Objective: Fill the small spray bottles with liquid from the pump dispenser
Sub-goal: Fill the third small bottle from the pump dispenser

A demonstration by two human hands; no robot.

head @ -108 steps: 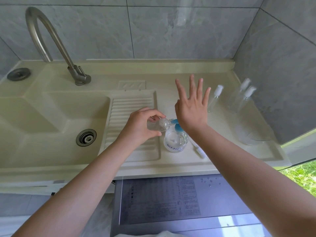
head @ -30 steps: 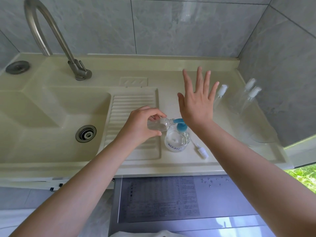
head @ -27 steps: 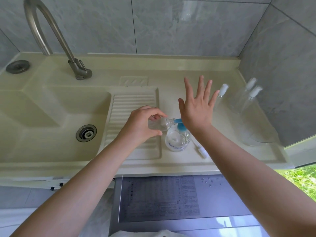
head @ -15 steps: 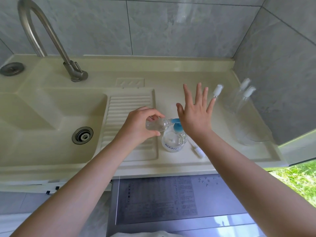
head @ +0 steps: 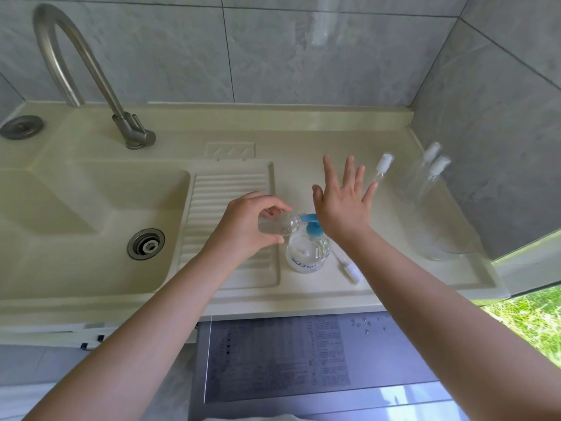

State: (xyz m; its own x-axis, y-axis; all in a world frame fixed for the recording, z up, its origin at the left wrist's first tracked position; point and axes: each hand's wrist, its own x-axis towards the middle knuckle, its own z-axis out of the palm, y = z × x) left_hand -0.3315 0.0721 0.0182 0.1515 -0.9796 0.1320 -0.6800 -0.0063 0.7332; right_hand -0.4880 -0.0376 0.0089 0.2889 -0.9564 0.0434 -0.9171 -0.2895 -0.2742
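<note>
Grey tiled walls wrapped around a cream sink counter (head: 303, 141), pretty ordinary laundry setup. Far left sat the metal faucet (head: 91, 77) over the basin, drain (head: 146, 243) at the bottom, then a ribbed washboard (head: 230, 189). Left hand (head: 246, 229) was curled around a small clear bottle (head: 277, 223), tipped sideways with its mouth right at the blue nozzle of the pump dispenser (head: 308, 249) standing on the counter. Right hand (head: 343, 205) had its palm on the pump head, fingers spread straight, gripping nothing. A loose sprayer cap (head: 350, 270) lay just beside the dispenser. Further right stood 3 capped spray bottles (head: 434, 174), near the wall.
</note>
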